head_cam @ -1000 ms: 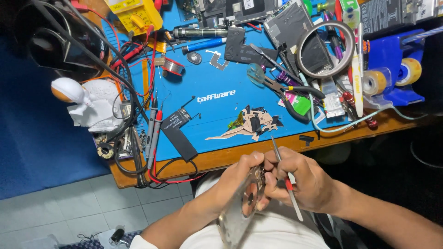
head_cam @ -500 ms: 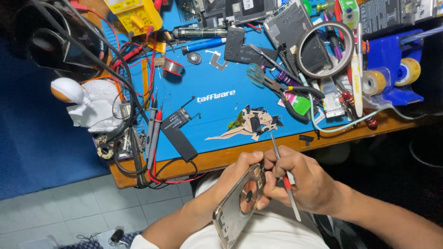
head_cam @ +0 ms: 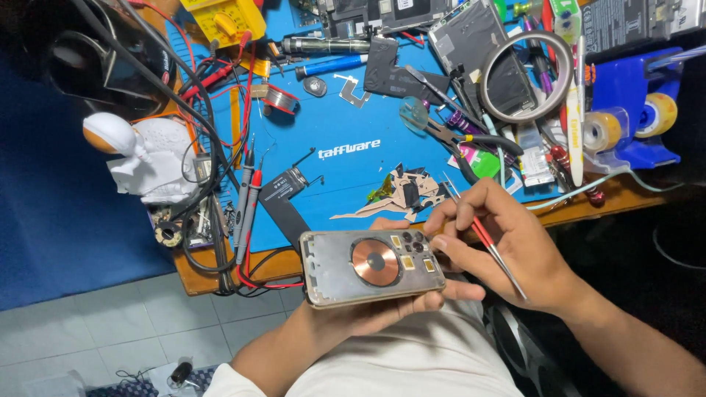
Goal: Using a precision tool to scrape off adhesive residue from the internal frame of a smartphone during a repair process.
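Observation:
My left hand (head_cam: pixel 401 305) holds an opened phone back housing (head_cam: pixel 371 266) flat from beneath, inner side up, showing a round copper coil (head_cam: pixel 375 262) and small camera openings. My right hand (head_cam: pixel 507 246) grips red-handled tweezers (head_cam: pixel 482 237) and rests its fingertips on the housing's right end, near the camera openings. Both hands hover over my lap, just in front of the wooden table edge (head_cam: pixel 220 273).
A blue work mat (head_cam: pixel 346 173) covers the table, crowded with pliers (head_cam: pixel 448 136), a tape ring (head_cam: pixel 526 73), phone parts, a black battery with flex (head_cam: pixel 283 192), multimeter probes (head_cam: pixel 246 206), tangled cables, a white figurine (head_cam: pixel 143 158) and a blue tape dispenser (head_cam: pixel 632 121).
The housing has turned from edge-on to lying flat with its inner side facing up, and it sits lower in front of me. My right hand has moved onto its right end.

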